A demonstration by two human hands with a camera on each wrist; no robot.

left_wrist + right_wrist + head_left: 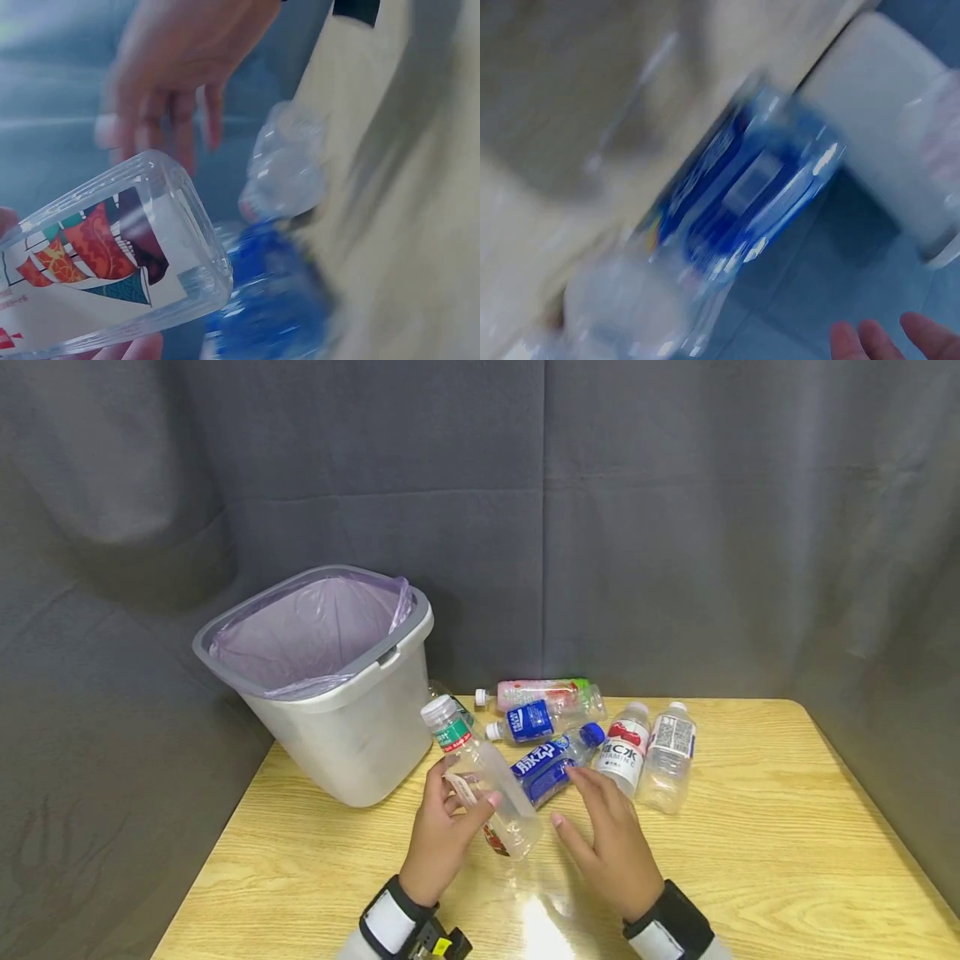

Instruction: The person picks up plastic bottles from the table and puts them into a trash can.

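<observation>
Clear bottle (501, 777) is leaning left, gripped by the left hand (441, 842); the right hand (611, 842) is hovering rightward, fingers apart.

Head view facing forward and down, I'm noting, from farthest back. Left-wrist view peering close past a clear bottle (82, 262), lower left; right-wrist view looking aslant, sharing the bin (874, 97), upper right, with head.
</observation>
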